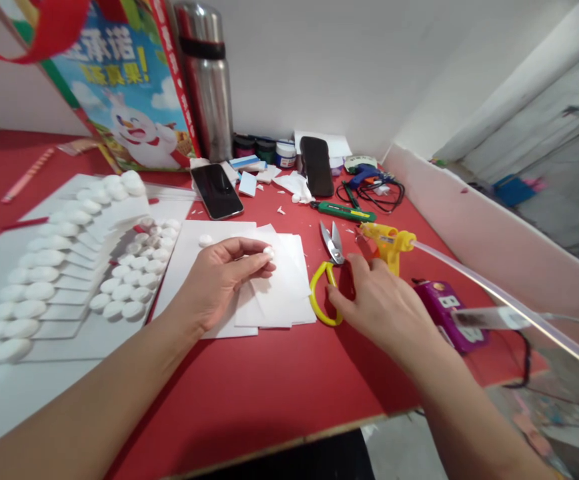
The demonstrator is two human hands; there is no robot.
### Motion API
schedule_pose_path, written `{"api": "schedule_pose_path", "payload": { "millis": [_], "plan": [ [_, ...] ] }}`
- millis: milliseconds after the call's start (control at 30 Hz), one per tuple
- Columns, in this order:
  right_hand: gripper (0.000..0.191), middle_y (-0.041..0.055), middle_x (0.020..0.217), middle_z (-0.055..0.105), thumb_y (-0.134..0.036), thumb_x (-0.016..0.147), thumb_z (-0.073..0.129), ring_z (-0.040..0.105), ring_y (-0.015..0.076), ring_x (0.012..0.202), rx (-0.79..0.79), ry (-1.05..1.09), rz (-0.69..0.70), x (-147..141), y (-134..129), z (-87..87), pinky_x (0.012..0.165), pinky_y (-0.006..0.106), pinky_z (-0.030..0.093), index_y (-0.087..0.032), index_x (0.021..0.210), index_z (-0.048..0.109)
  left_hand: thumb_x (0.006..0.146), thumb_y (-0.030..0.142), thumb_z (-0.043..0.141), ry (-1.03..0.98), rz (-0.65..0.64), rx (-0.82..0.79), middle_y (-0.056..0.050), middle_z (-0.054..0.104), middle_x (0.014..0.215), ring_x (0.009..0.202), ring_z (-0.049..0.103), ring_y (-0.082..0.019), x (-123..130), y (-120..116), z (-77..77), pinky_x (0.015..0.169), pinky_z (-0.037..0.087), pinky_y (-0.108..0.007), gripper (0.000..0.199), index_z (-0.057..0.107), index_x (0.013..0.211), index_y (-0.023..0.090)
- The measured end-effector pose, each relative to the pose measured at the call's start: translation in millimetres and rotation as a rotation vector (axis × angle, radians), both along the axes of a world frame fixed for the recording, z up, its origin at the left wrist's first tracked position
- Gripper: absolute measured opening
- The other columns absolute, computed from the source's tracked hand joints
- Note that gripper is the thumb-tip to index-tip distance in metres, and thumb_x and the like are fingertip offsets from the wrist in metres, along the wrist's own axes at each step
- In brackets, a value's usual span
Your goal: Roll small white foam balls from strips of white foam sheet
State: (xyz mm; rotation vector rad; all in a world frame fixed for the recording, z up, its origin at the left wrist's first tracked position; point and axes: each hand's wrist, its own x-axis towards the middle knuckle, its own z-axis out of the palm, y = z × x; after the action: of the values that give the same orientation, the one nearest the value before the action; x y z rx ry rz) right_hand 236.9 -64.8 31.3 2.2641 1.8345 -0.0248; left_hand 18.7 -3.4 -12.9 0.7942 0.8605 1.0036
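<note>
My left hand point(227, 277) is closed in a pinch on a small white rounded piece point(269, 253), held above a stack of white paper sheets point(284, 300). A similar white piece point(206, 240) lies on the paper behind that hand. My right hand point(377, 297) is over the scissors point(330, 247), its thumb and fingers around the near handle, which it partly hides. Their metal blades point away from me, slightly apart, and one yellow handle loop shows. Just beyond my right hand is a yellow glue gun point(387, 241) with a long clear glue stick.
At left stands a stepped row of white discs on cards point(49, 273), with more discs point(129, 280) beside it. Behind are a phone point(217, 191), a second phone point(316, 167), a steel flask point(209, 87), a gift bag point(129, 100) and a green cutter point(344, 212). A purple box point(449, 313) sits right.
</note>
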Motion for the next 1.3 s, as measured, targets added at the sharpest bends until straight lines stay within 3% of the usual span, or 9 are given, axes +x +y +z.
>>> {"api": "schedule_pose_path", "payload": {
  "millis": [200, 300, 400, 467, 500, 667, 767, 867, 1300],
  "plan": [
    [0.036, 0.0224, 0.095, 0.072, -0.035, 0.094, 0.051, 0.073, 0.0397, 0.09, -0.112, 0.061, -0.101, 0.9, 9.9, 0.9, 0.067, 0.039, 0.045, -0.008, 0.117, 0.058, 0.071, 0.023, 0.091, -0.013, 0.014, -0.001, -0.004, 0.077, 0.08, 0.072, 0.073, -0.013, -1.3, -0.6, 4.3, 0.076, 0.06, -0.023, 0.022, 0.079, 0.087, 0.014],
    [0.034, 0.0184, 0.092, 0.073, -0.034, 0.093, 0.051, 0.073, 0.0393, 0.087, -0.039, 0.185, -0.122, 16.4, 5.3, -2.1, 0.069, 0.042, 0.046, -0.014, 0.119, 0.059, 0.07, 0.021, 0.091, -0.034, 0.018, -0.025, -0.004, 0.077, 0.079, 0.072, 0.073, -0.012, -1.2, -1.1, 8.6, 0.075, 0.061, -0.023, 0.021, 0.078, 0.085, 0.013],
    [0.033, 0.0095, 0.087, 0.07, -0.033, 0.089, 0.058, 0.071, 0.0312, 0.078, 0.127, 0.561, -0.093, 30.7, -6.1, -4.9, 0.071, 0.041, 0.05, -0.019, 0.119, 0.055, 0.07, 0.018, 0.091, -0.058, 0.021, -0.048, -0.004, 0.077, 0.079, 0.072, 0.073, -0.012, -0.5, -2.0, 12.1, 0.074, 0.061, -0.021, 0.02, 0.078, 0.085, 0.012],
    [0.035, 0.0048, 0.088, 0.066, -0.039, 0.09, 0.058, 0.07, 0.0261, 0.08, 0.246, 0.922, -0.022, 31.9, -14.6, -4.1, 0.073, 0.038, 0.054, -0.022, 0.119, 0.048, 0.07, 0.017, 0.09, -0.075, 0.022, -0.051, -0.003, 0.077, 0.078, 0.071, 0.073, -0.011, 0.2, -2.7, 13.9, 0.073, 0.061, -0.02, 0.02, 0.078, 0.084, 0.012],
    [0.036, 0.0026, 0.088, 0.063, -0.045, 0.091, 0.06, 0.067, 0.0238, 0.079, 0.314, 0.996, 0.008, 29.7, -18.6, -3.0, 0.073, 0.037, 0.054, -0.024, 0.117, 0.046, 0.069, 0.016, 0.09, -0.083, 0.021, -0.048, -0.003, 0.076, 0.078, 0.072, 0.073, -0.011, 0.5, -3.1, 14.7, 0.074, 0.061, -0.02, 0.02, 0.078, 0.084, 0.012],
    [0.058, 0.0047, 0.103, 0.06, -0.053, 0.082, 0.077, 0.063, 0.0223, 0.088, 0.405, 0.782, 0.276, 8.2, -32.0, -1.2, 0.08, 0.036, 0.052, -0.024, 0.122, 0.047, 0.068, 0.015, 0.09, -0.093, 0.0, -0.034, -0.002, 0.076, 0.083, 0.076, 0.074, -0.013, 2.1, -5.4, 18.6, 0.08, 0.061, -0.024, 0.022, 0.077, 0.085, 0.014],
    [0.062, 0.0077, 0.107, 0.061, -0.052, 0.078, 0.081, 0.063, 0.0241, 0.092, 0.425, 0.649, 0.369, -0.6, -34.5, -6.3, 0.081, 0.037, 0.052, -0.022, 0.122, 0.05, 0.064, 0.016, 0.091, -0.107, -0.009, -0.026, -0.003, 0.076, 0.086, 0.077, 0.073, -0.014, 2.8, -6.8, 19.4, 0.082, 0.061, -0.028, 0.026, 0.077, 0.085, 0.014],
    [0.059, 0.0111, 0.11, 0.061, -0.048, 0.079, 0.081, 0.063, 0.0262, 0.093, 0.402, 0.59, 0.386, -4.9, -34.8, -10.9, 0.082, 0.039, 0.052, -0.021, 0.122, 0.051, 0.059, 0.015, 0.092, -0.112, -0.013, -0.003, -0.003, 0.076, 0.087, 0.075, 0.071, -0.014, 3.2, -7.8, 18.6, 0.08, 0.061, -0.028, 0.029, 0.078, 0.084, 0.014],
    [0.053, 0.0128, 0.106, 0.062, -0.049, 0.087, 0.071, 0.065, 0.0295, 0.094, 0.401, 0.51, 0.363, -13.1, -31.9, -14.9, 0.084, 0.042, 0.053, -0.017, 0.126, 0.055, 0.067, 0.012, 0.09, -0.108, -0.043, 0.039, -0.002, 0.077, 0.081, 0.075, 0.073, -0.013, 2.6, -9.8, 16.4, 0.079, 0.06, -0.024, 0.022, 0.078, 0.085, 0.017]
  ]
}}
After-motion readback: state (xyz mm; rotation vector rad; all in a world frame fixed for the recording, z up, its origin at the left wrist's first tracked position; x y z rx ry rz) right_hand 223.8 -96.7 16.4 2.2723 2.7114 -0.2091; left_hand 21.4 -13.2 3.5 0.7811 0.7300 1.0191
